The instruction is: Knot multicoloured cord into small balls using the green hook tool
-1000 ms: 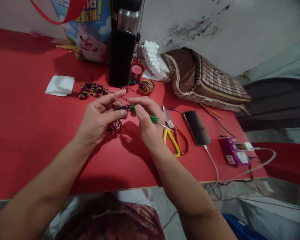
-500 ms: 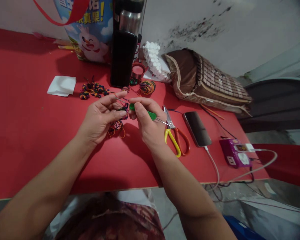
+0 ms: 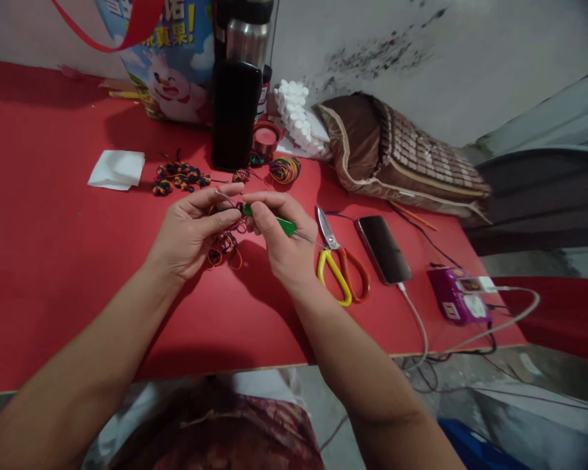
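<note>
In my right hand (image 3: 289, 232) is a crochet hook (image 3: 285, 226) with a green handle, pinched between thumb and fingers. Its thin metal tip points left, to the fingers of my left hand (image 3: 189, 228). That hand is closed on a small piece of dark multicoloured yarn work, mostly hidden by the fingers. Below it, loose yarn (image 3: 224, 251) in dark, orange and pink strands hangs or lies by the table; which of these I cannot tell. Behind the hands are a ball of multicoloured yarn (image 3: 285, 170) and a cluster of small knotted yarn pieces (image 3: 180, 175).
Scissors (image 3: 334, 261) with yellow and red handles lie right of my hand, beside a charging phone (image 3: 383, 250). A purple power block (image 3: 458, 295) is farther right. A black phone (image 3: 234, 117) leans on a bottle (image 3: 247, 40) near a bag (image 3: 171, 72). A cushion (image 3: 406, 153) borders the wall.
The view has shifted slightly, so most things sit a little farther left. The hook stays in my right hand and its tip is still by my left fingers.
</note>
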The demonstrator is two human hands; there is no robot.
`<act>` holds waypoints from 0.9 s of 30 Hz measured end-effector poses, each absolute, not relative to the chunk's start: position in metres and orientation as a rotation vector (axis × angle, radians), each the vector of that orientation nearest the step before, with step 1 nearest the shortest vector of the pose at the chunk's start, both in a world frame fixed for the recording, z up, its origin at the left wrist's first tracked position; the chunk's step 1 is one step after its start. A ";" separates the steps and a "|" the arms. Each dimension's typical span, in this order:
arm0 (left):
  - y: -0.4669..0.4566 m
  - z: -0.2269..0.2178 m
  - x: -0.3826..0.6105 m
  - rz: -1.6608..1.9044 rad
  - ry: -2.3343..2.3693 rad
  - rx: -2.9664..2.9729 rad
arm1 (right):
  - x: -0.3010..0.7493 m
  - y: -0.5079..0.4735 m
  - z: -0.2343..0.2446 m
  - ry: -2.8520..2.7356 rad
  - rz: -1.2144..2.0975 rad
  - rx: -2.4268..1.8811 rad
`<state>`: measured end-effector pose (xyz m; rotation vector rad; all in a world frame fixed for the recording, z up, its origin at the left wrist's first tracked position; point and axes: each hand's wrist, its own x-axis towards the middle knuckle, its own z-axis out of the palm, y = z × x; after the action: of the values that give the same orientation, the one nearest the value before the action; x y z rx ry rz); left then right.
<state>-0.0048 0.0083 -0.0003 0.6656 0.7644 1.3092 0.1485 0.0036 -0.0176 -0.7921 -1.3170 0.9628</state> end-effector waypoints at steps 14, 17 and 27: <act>0.003 -0.001 0.002 1.438 0.919 0.766 | 0.155 0.005 -0.017 -1.476 0.733 -0.831; 0.001 0.000 0.004 1.416 0.901 0.736 | 0.153 0.002 -0.019 -1.567 0.550 -0.811; 0.008 0.002 -0.009 1.237 0.734 0.572 | 0.150 0.005 -0.027 -1.379 0.843 -0.843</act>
<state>-0.0090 0.0080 0.0019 0.5718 0.7343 1.2371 0.1497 0.0048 -0.0274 -0.8434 -1.3795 0.8430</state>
